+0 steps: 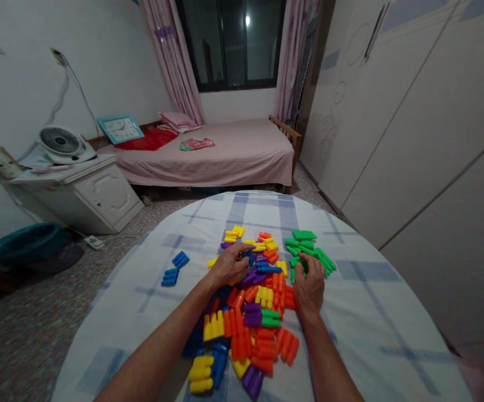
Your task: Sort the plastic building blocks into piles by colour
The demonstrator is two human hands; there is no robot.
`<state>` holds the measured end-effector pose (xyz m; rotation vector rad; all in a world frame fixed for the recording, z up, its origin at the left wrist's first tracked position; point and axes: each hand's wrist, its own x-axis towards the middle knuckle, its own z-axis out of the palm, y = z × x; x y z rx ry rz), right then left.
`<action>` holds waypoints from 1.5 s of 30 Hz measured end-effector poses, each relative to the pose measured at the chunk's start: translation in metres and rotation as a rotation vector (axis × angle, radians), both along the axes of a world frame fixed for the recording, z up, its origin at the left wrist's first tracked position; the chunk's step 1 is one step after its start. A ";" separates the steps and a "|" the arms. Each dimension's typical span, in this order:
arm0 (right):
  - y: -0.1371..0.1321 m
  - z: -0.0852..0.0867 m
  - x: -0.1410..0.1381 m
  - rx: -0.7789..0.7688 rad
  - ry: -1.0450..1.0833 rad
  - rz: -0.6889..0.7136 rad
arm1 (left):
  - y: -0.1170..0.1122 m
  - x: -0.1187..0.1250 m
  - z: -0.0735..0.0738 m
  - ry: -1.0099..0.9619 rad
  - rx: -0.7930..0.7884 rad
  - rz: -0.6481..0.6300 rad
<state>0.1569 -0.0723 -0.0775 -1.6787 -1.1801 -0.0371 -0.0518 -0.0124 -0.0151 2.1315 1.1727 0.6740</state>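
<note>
A heap of plastic finger-shaped blocks (250, 318) in orange, yellow, purple, blue and green lies on a table covered by a white and blue checked cloth (371, 312). My left hand (228, 264) reaches into the far side of the heap, its fingers pinched on a blue block (250, 256). My right hand (309, 283) rests at the heap's right edge, fingers closed on a green block (298, 262). Just beyond it lies a group of green blocks (311, 248). Two blue blocks (175, 268) lie apart to the left.
Beyond the table stands a bed (225, 151) with a pink cover under a dark window. A white cabinet (82, 190) with a small fan (62, 142) is at the left. White wardrobe doors (413, 123) run along the right. A teal basin (28, 243) sits on the floor.
</note>
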 end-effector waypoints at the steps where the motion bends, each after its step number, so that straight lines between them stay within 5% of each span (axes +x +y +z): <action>1: 0.000 0.000 0.000 0.001 -0.001 0.002 | -0.002 0.004 0.003 0.041 0.050 -0.031; 6: 0.000 0.000 0.000 0.003 0.010 0.008 | -0.012 0.028 0.009 0.263 0.169 -0.149; 14: 0.000 0.000 0.000 -0.013 0.012 0.013 | -0.017 0.044 0.012 0.500 0.210 -0.112; 19: 0.000 -0.001 0.001 -0.007 0.022 0.023 | -0.020 0.046 0.010 0.469 0.193 -0.093; 27: 0.001 -0.003 0.002 -0.006 0.017 0.031 | -0.005 0.015 0.009 0.106 0.157 0.062; 31: 0.000 -0.002 0.002 -0.015 0.012 0.031 | -0.010 0.014 0.012 0.157 0.209 -0.093; 36: 0.000 -0.002 0.003 -0.030 0.002 0.039 | -0.021 0.044 0.010 0.457 0.301 -0.281; 41: 0.000 -0.002 0.003 -0.033 -0.003 0.031 | -0.020 0.065 0.004 0.607 0.326 -0.201; 45: 0.000 -0.003 0.005 -0.050 -0.015 0.042 | -0.017 0.046 0.005 0.388 0.227 -0.063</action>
